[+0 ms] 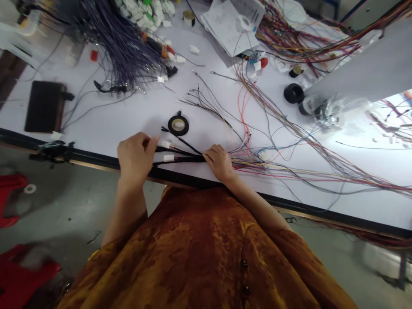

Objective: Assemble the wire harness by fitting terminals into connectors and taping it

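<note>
Wire harness (180, 155) grasped by right hand (219, 162) at front edge of white worktable (96, 113).

Right hand closed over bundle where black wrapping ends. Left hand (135, 156) curled at wrapped ends, fingertips by white labels (168, 158); grasp or mere touch, cannot tell. Black-wrapped stretch done between hands; past right hand, multicoloured loose wires (289, 171) unwrapped, fanned across table. Black electrical tape roll (178, 125) just beyond bundle, in neither hand. Purple wire bunch (122, 47) farther back, beside white connectors (167, 56); papers (228, 25) at back of table.
</note>
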Motion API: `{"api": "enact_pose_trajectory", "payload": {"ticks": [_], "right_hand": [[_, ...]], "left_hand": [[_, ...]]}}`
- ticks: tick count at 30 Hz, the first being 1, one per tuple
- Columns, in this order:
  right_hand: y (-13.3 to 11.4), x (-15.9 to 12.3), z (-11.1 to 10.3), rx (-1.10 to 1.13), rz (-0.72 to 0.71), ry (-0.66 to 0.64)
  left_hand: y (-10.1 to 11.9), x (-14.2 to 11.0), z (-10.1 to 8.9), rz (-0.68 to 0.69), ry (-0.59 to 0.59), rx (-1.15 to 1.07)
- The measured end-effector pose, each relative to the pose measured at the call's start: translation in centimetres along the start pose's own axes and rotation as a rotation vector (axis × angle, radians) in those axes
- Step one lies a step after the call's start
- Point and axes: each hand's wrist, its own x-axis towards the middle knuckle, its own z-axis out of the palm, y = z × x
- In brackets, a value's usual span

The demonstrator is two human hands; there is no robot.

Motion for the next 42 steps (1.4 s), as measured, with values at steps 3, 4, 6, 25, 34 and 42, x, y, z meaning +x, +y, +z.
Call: {"api": "enact_pose_trajectory", "payload": {"ticks": [3, 4, 6, 25, 34, 42], "right_hand": [[-0.3, 0.0, -0.1, -0.027, -0.025, -0.026], [-0.2, -0.2, -0.4, -0.005, -0.033, -0.025], [0.7, -1.0, -1.4, 0.069, -0.048, 0.034], [4.0, -3.9, -14.5, 0.222, 0.226, 0.407], [-5.3, 13.7, -7.0, 0.26, -0.051, 0.184], [-8.3, 18.6, 3.4, 0.039, -0.355, -0.427]], "left_hand": [[1.3, -1.9, 1.8, 0.326, -0.093, 0.029], [1.7, -2.4, 2.9, 0.426, -0.164, 0.037], [1.7, -3.0, 5.2, 0.492, -0.251, 0.082], [0.1, -0.7, 6.4, 0.544, -0.397, 0.138], [-0.2, -1.1, 6.4, 0.562, -0.355, 0.144], [-0.7, -1.2, 6.8, 0.613, -0.271, 0.081]]}}
